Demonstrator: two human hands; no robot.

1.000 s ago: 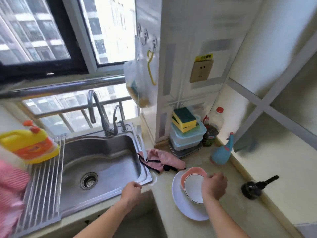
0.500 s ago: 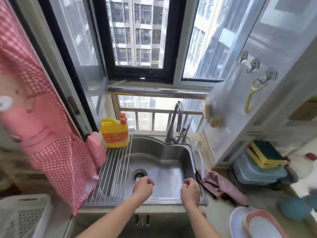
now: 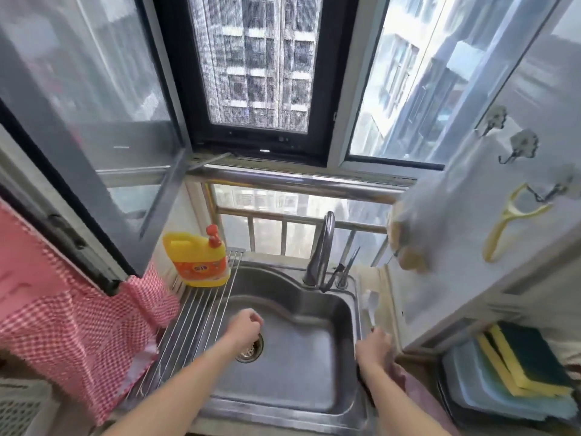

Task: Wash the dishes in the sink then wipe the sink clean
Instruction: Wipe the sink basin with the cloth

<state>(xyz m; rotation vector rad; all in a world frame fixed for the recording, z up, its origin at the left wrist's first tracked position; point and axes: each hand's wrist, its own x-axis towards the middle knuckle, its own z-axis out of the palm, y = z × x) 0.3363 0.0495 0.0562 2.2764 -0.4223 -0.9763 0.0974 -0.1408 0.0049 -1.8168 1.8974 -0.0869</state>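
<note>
Compared with the view half a second ago, both hands have advanced from the front rim into the work area: the left hand (image 3: 246, 324) now hangs over the drain (image 3: 251, 347) of the sink (image 3: 309, 366), its fingers loosely curled with nothing visibly held, though motion blur prevents certainty. The right hand (image 3: 374, 346) has moved to the sink's right rim and reaches the lower end of the white brush (image 3: 370, 306) lying there; whether its grip has closed on the handle cannot be determined. The basin contains no dishes; a second ago the plate and bowls stood stacked on the worktop to the right, now out of view. This indicates that the washing stage is complete and the wiping stage is beginning. The pink cloth (image 3: 412, 383) lies on the worktop just beside the right forearm. The yellow detergent bottle (image 3: 196, 262) stands on the drying rack (image 3: 195, 313), unchanged.
</note>
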